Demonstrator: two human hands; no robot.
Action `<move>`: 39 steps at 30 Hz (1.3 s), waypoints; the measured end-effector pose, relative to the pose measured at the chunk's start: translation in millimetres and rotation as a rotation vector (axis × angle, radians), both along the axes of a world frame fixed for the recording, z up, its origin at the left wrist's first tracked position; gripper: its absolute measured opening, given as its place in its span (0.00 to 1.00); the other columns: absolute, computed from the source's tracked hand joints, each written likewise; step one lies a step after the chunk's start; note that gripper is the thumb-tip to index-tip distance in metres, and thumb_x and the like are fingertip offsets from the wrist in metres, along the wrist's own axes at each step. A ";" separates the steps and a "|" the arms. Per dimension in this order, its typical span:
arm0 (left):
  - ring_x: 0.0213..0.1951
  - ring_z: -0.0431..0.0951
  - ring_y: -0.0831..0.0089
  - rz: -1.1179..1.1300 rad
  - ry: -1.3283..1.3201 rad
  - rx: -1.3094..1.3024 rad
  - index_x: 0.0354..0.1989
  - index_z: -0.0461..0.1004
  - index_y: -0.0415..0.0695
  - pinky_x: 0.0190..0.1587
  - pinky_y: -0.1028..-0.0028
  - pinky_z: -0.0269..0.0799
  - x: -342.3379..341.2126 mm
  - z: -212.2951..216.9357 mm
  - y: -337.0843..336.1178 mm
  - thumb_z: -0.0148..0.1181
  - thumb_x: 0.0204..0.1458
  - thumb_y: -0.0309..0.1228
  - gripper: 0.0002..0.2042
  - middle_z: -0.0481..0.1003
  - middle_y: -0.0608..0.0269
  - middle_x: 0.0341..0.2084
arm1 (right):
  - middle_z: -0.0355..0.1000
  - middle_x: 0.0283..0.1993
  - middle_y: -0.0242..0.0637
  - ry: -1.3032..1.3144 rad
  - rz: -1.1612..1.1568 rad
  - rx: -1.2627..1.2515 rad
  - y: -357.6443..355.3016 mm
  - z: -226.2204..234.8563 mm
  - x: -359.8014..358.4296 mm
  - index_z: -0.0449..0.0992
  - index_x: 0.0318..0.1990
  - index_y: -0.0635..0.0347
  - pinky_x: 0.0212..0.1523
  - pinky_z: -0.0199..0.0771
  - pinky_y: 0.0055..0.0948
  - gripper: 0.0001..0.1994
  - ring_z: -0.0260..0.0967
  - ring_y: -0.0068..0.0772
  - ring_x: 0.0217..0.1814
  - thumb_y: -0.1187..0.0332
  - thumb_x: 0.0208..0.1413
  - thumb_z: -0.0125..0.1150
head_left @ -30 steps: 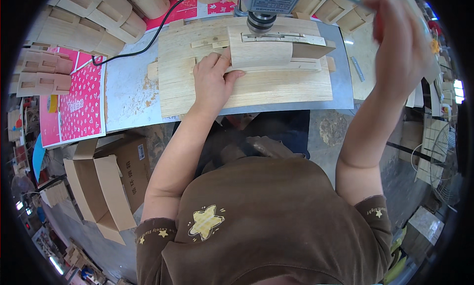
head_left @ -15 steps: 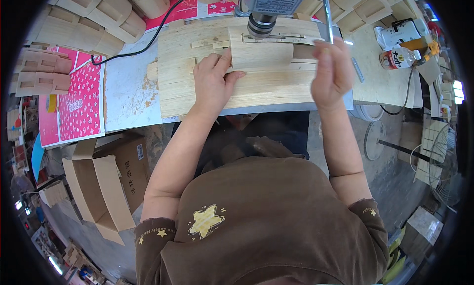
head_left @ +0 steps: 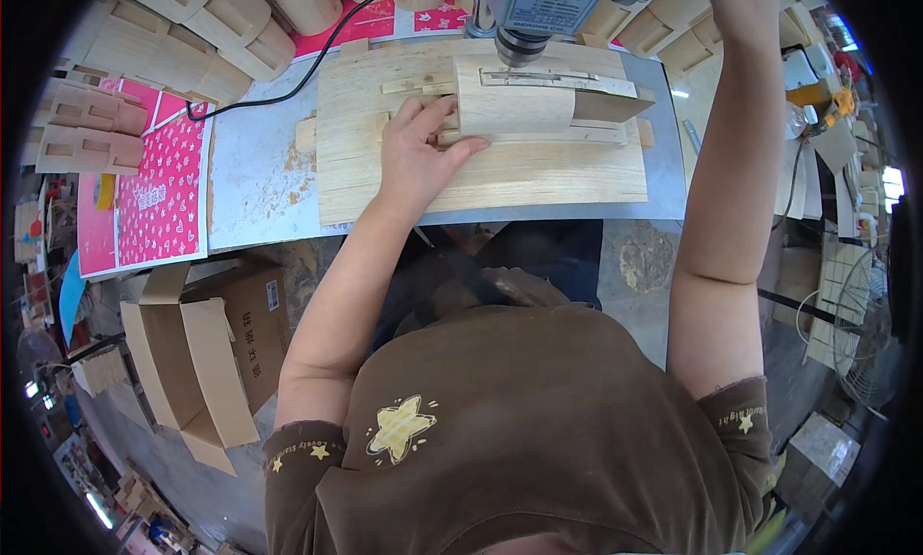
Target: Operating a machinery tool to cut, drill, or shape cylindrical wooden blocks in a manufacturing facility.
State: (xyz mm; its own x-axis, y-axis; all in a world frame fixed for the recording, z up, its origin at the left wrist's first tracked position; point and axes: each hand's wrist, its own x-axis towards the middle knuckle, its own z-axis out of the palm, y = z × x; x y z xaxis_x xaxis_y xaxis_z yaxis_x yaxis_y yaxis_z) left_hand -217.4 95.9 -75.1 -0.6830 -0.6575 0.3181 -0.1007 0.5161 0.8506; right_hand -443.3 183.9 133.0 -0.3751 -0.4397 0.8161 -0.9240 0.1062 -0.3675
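Observation:
A pale wooden piece with a smooth upper face (head_left: 514, 111), a long slot and an opening at its right lies on a flat wooden board (head_left: 481, 182). My left hand (head_left: 415, 151) is closed on its left end, the thumb along the near edge and the fingers against the end. Just above the slot hangs the chuck (head_left: 521, 48) of a drill press (head_left: 548, 5); whether a bit touches the wood is hidden. My right arm reaches up past the press's right side. Only part of my right hand (head_left: 742, 0) shows at the upper edge, its fingers out of the picture.
Pale wooden containers (head_left: 226, 26) are stacked at the back left, beside pink patterned sheets (head_left: 162, 199). A black cable (head_left: 310, 73) crosses the worktable (head_left: 252, 161). An open cardboard box (head_left: 207, 358) stands on the floor at left. A fan (head_left: 860, 315) stands at right.
My right hand has left the press's lever and moved up and right, almost out of view. The wooden piece and board have shifted slightly; my left hand stays at the piece's left end.

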 end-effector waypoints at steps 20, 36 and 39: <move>0.25 0.73 0.81 0.033 0.045 0.605 0.31 0.76 0.34 0.28 0.81 0.67 130.7 56.8 -77.4 0.65 0.45 0.33 0.13 0.76 0.62 0.25 | 0.69 0.35 0.34 -0.041 0.030 0.664 96.0 -149.6 48.8 0.71 0.42 0.56 0.51 0.55 0.38 0.13 0.65 0.39 0.43 0.68 0.47 0.61; 0.15 0.65 0.82 0.105 -0.148 0.873 0.27 0.74 0.32 0.18 0.82 0.58 75.6 56.9 -36.8 0.67 0.43 0.41 0.20 0.72 0.63 0.17 | 0.69 0.36 0.34 -0.091 0.152 0.621 102.1 -145.9 54.0 0.72 0.40 0.58 0.45 0.59 0.36 0.15 0.64 0.41 0.42 0.66 0.44 0.64; 0.15 0.64 0.83 0.074 -0.170 0.828 0.26 0.74 0.32 0.18 0.82 0.58 75.7 61.9 -35.4 0.67 0.43 0.41 0.19 0.71 0.64 0.18 | 0.69 0.36 0.37 -0.099 0.163 0.626 101.8 -143.2 56.3 0.71 0.40 0.60 0.43 0.61 0.37 0.15 0.64 0.43 0.41 0.68 0.44 0.64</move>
State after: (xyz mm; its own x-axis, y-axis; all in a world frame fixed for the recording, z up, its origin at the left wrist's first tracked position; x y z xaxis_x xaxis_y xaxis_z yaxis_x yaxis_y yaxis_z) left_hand -141.8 60.5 -13.2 -0.6243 -0.6776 -0.3887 -0.2700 -0.2798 0.9213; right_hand -387.1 285.7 -10.2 -0.3235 -0.8781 0.3526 -0.9113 0.1889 -0.3658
